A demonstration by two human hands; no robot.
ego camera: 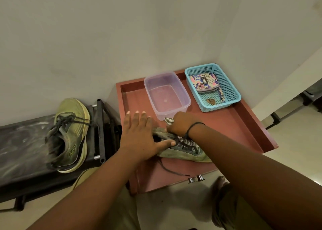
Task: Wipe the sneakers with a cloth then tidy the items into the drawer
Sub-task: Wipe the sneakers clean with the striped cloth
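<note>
Head view: 1 sneaker (184, 153) lies in the drawer (240, 125), long axis left-right, under my flat, unclenched left hand (141, 135); my right hand (181, 123) clutches the striped cloth (169, 121) just before the clear tub (167, 94).

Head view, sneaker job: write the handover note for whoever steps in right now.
Left hand: fingers straight, resting on the sneaker in the drawer.
Right hand: grips the striped cloth against that sneaker.
Second sneaker sits on the black bench, beside the open drawer.
Clear tub and blue basket are already in the drawer.
Wiping progress cannot be judged.
Left: stow the second sneaker and cloth, close the drawer.
</note>
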